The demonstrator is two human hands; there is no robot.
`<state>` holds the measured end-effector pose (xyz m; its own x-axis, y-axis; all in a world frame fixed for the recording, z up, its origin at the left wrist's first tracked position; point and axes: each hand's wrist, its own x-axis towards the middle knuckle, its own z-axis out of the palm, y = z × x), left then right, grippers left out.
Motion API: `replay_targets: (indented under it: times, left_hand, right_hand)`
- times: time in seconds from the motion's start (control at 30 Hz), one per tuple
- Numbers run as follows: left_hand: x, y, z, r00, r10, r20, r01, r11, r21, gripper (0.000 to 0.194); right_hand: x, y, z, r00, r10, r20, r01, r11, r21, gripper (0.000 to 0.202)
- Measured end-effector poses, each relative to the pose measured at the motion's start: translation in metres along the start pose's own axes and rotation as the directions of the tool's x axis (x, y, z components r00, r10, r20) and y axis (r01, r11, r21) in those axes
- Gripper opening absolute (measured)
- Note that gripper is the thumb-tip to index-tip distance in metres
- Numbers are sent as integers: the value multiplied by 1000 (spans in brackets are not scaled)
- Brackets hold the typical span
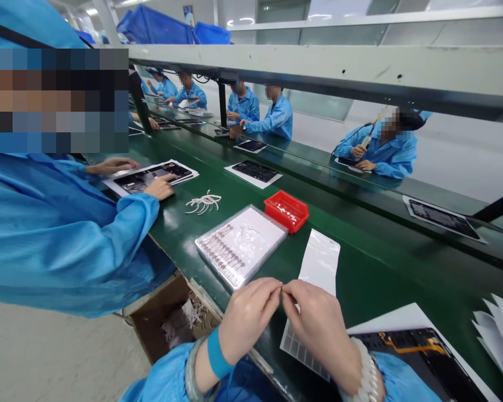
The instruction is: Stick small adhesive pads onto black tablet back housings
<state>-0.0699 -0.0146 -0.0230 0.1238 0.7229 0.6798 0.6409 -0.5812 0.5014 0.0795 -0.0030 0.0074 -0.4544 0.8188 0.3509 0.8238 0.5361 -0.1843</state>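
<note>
My left hand (251, 312) and my right hand (314, 321) meet fingertip to fingertip above the green bench edge. Both are closed in a pinch; whatever lies between the fingertips is too small to make out. Under my right hand lies a white sheet of labels (319, 259), its lower part marked in a grid. Just beyond my left hand sits a clear tray (262, 251) with rows of small round parts with leads and loose white bits. Below my right wrist, a black device panel (427, 357) with an orange flex strip rests on white paper.
A red bin (291, 215) with small white pieces stands behind the tray. White strips (203, 202) lie to its left. A person in blue (58, 223) works close on the left. A metal shelf (318, 72) crosses above the bench (373, 279).
</note>
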Motion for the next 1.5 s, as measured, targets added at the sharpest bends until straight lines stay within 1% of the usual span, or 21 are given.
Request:
replay_targets:
  times: [0.07, 0.13, 0.17, 0.27, 0.33, 0.4, 0.47, 0.53, 0.63, 0.73, 0.8, 0.87, 0.93, 1.0, 1.03, 1.1, 1.13, 1.2, 1.27, 1.33, 1.5]
  left_hand:
    - [1, -1, 1, 999, -22, 29, 21, 1000, 21, 18]
    - [7, -10, 0, 998, -49, 39, 44, 993, 105, 19]
    - [12, -17, -1, 998, -63, 24, 58, 985, 162, 19]
    - [31, -35, -8, 994, -92, -57, 104, 950, 294, 28]
    - [39, -34, -9, 997, -65, -44, 76, 944, 321, 40]
    - [39, -18, -5, 997, 13, 72, -33, 961, 274, 40]
    - [31, 7, 5, 974, 93, 208, -122, 984, 132, 28]
    - [22, 32, 17, 953, 129, 275, -129, 991, -18, 16]
    - [13, 59, 35, 936, 148, 320, -101, 982, -160, 23]
    - [5, 76, 52, 896, 189, 401, -73, 955, -286, 22]
    - [-2, 84, 64, 863, 241, 444, -83, 935, -346, 23]
    - [-10, 88, 75, 831, 318, 457, -148, 918, -368, 23]
    - [-19, 90, 85, 807, 390, 444, -246, 905, -348, 21]
    - [-25, 88, 91, 783, 443, 436, -325, 890, -321, 26]
    - [-27, 86, 93, 768, 467, 438, -353, 880, -318, 28]
    - [-30, 83, 95, 729, 513, 454, -390, 856, -340, 26]
    - [-31, 81, 96, 710, 531, 463, -402, 845, -352, 23]
    - [-32, 79, 98, 685, 550, 477, -419, 834, -359, 21]
    - [-33, 77, 99, 681, 547, 487, -420, 836, -352, 22]
    - [-34, 77, 99, 680, 540, 496, -415, 841, -347, 23]
    - [-36, 73, 99, 653, 537, 534, -414, 843, -342, 23]
  right_hand:
    - [-1, 0, -1, 1000, 6, 10, -6, 1000, 22, 23]
    - [-1, 2, -4, 999, 40, 33, -43, 994, 101, 22]
    - [-1, 4, -7, 996, 74, 56, -83, 983, 162, 21]
    - [-3, 15, -16, 966, 204, 159, -249, 900, 358, 20]
    - [-6, 23, -23, 941, 256, 220, -331, 830, 449, 22]
    - [-12, 30, -31, 930, 269, 251, -364, 776, 515, 23]
    - [-21, 36, -38, 926, 266, 267, -373, 745, 553, 24]
    - [-33, 40, -46, 923, 272, 273, -383, 734, 561, 24]
    - [-59, 49, -57, 909, 345, 235, -417, 726, 547, 21]
    - [-91, 56, -61, 885, 426, 191, -449, 665, 597, 16]
    - [-113, 59, -60, 877, 440, 194, -450, 607, 656, 18]
    - [-137, 63, -59, 872, 453, 182, -436, 553, 710, 24]
    - [-161, 71, -63, 853, 501, 144, -429, 516, 742, 26]
    - [-189, 88, -73, 812, 577, 87, -459, 540, 706, 27]
    - [-202, 99, -79, 786, 616, 55, -500, 580, 643, 26]
    - [-227, 123, -92, 746, 666, 19, -605, 665, 437, 23]
    - [-237, 135, -97, 738, 675, 30, -645, 691, 325, 22]
    - [-250, 153, -102, 738, 667, 100, -674, 722, 158, 22]
    - [-253, 163, -102, 746, 639, 185, -660, 748, 77, 22]
    - [-249, 166, -100, 748, 613, 254, -640, 768, 29, 22]
    - [-232, 169, -102, 720, 557, 414, -581, 810, -81, 19]
